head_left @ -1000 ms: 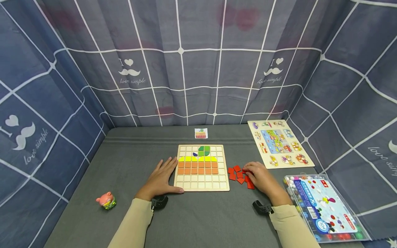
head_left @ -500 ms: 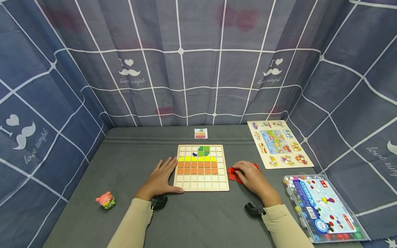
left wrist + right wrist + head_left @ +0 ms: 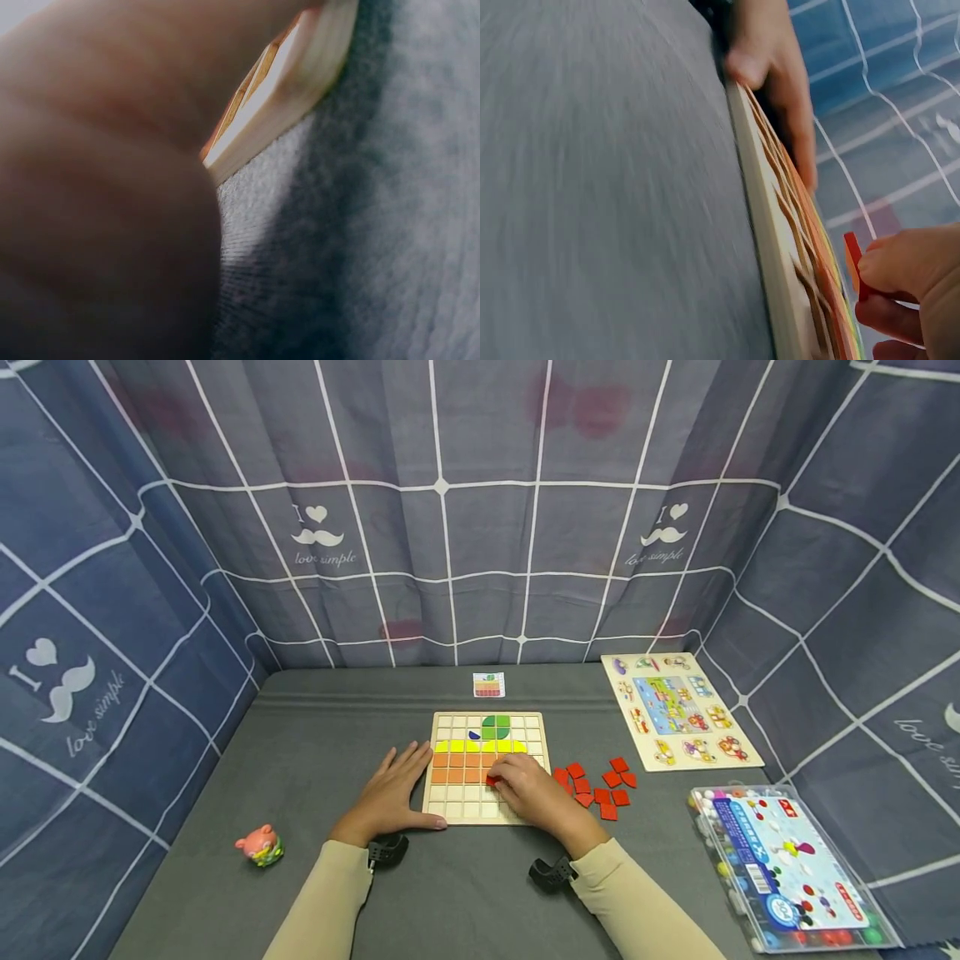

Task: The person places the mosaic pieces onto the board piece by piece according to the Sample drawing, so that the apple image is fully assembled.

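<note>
A wooden grid board point(image 3: 467, 811) lies in the middle of the table in the head view. Its cells hold two rows of orange square tiles point(image 3: 453, 761), a yellow row point(image 3: 472, 746), a green leaf-like shape point(image 3: 496, 727) and a small dark blue piece point(image 3: 474, 735). My left hand point(image 3: 386, 793) rests at the board's left side, fingers spread, thumb along the lower left corner. Over the board, my right hand point(image 3: 536, 793) pinches a red tile point(image 3: 855, 259) between thumb and fingers, just below the orange rows. Loose red tiles point(image 3: 608, 812) lie scattered right of the board.
Behind the board lies a small picture card point(image 3: 489, 685). A wooden picture puzzle board point(image 3: 663, 706) sits at back right, with a clear case of coloured balls point(image 3: 787, 868) nearer. A pink pig figure point(image 3: 260, 845) stands at left. Checked curtains point(image 3: 480, 527) enclose the table.
My right hand has moved left from the loose red tiles to over the board, now with a red tile in its fingers. Several red tiles are shifted and spread out. My left hand stays put.
</note>
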Action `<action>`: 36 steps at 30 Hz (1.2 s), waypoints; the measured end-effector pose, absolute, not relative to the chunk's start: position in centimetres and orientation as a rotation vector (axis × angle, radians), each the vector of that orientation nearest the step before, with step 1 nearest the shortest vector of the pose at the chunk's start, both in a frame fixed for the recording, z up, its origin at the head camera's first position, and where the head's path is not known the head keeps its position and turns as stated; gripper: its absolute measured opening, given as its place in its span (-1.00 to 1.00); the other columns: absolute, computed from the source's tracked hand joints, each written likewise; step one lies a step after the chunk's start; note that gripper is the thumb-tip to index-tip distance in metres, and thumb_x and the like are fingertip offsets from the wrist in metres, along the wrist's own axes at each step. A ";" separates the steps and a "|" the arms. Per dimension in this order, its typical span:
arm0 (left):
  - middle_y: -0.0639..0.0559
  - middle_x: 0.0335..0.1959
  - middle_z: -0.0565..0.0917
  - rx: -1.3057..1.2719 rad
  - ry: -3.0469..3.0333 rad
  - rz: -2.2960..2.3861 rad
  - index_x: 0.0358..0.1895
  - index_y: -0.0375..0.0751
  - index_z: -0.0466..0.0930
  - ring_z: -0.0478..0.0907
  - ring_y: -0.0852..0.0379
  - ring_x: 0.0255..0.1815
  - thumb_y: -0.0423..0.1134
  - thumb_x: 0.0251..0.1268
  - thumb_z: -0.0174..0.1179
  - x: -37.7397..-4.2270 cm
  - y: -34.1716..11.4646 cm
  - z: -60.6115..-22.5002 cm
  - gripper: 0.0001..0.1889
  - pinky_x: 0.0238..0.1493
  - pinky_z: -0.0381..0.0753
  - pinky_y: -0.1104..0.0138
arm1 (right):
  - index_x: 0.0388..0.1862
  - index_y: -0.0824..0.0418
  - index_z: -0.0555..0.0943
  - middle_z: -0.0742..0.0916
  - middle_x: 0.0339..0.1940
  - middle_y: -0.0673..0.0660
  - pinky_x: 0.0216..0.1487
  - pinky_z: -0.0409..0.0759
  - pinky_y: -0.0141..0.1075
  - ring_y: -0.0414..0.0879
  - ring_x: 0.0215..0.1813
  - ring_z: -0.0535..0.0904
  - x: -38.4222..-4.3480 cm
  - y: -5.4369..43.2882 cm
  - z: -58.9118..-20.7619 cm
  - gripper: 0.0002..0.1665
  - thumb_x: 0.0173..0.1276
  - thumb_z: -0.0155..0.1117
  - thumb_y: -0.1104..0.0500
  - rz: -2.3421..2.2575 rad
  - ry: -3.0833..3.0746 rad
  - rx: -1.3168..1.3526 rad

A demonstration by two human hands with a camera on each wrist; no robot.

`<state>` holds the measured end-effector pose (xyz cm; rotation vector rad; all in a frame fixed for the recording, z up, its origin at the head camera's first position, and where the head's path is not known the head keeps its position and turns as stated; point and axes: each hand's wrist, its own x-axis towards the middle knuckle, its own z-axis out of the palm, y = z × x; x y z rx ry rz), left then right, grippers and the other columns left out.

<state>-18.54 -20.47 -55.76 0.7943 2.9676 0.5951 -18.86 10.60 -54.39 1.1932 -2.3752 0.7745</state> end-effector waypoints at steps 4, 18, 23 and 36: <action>-0.11 0.71 0.08 0.817 2.972 0.605 0.71 -0.23 0.05 -0.06 -0.11 0.70 0.69 -0.13 0.33 -18.5 -20.5 -55.7 0.45 0.62 -0.23 -0.14 | -0.09 0.24 0.76 0.74 -0.10 0.06 0.20 0.60 -0.11 0.03 0.03 0.65 -18.6 8.3 -54.4 -0.87 0.40 0.48 0.35 0.703 -2.422 1.220; -0.13 0.70 0.08 0.843 2.972 0.654 0.71 -0.24 0.07 -0.06 -0.15 0.70 0.64 -0.11 0.38 -18.4 -20.6 -55.6 0.42 0.62 -0.23 -0.15 | -0.11 0.26 0.77 0.77 -0.11 0.07 0.15 0.63 -0.18 0.00 0.02 0.67 -18.0 3.7 -54.7 -0.81 0.32 0.55 0.37 0.730 -2.339 1.315; -0.16 0.70 0.10 0.871 2.975 0.663 0.70 -0.26 0.08 -0.04 -0.18 0.69 0.63 -0.09 0.38 -18.4 -20.7 -55.7 0.41 0.61 -0.22 -0.17 | -0.11 0.26 0.79 0.79 -0.13 0.05 0.16 0.62 -0.21 -0.04 0.00 0.69 -18.1 2.5 -54.9 -0.82 0.34 0.54 0.38 0.734 -2.344 1.313; -0.14 0.70 0.08 0.860 2.960 0.674 0.71 -0.24 0.04 -0.07 -0.15 0.70 0.63 -0.08 0.38 -18.4 -20.7 -55.8 0.42 0.62 -0.25 -0.16 | -0.14 0.24 0.80 0.80 -0.17 0.04 0.03 0.66 -0.31 -0.09 -0.08 0.69 -18.0 1.4 -54.9 -0.82 0.30 0.58 0.36 0.828 -2.465 1.157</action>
